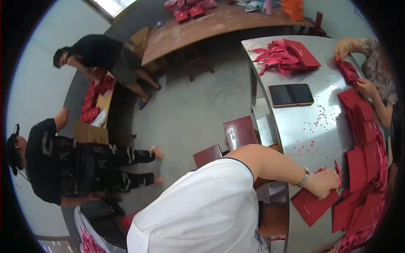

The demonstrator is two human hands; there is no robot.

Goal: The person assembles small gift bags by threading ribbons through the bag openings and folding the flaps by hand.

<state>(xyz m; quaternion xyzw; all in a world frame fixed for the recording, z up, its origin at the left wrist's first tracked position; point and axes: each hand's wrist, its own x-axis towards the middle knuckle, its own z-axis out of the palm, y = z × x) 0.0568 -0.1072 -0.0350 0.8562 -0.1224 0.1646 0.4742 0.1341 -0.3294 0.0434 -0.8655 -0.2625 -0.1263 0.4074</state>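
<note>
Grey floor spreads left of the phone, which lies dark-screened on a metal table and shows no readable lettering. Below the phone, the left hand, a watch at its wrist, rests on a flat red bag; its fingers curl down near a thin upright red piece, but the tips are hidden, so I cannot tell whether they grip it. That bag bears small pale print, too tiny to read. Far below the phone, a dim sliver at the lower edge may be the right hand, its fingers impossible to make out. Overlapping red bags run down to the phone's lower right, a few with faint, illegible marks. Red dots scatter just below and right of the phone; above it sits a ribbon heap. Right of the phone, a co-worker's hands hold a folded red piece. Well left of it stands a person in black clothes with pale, unreadable marks
</note>
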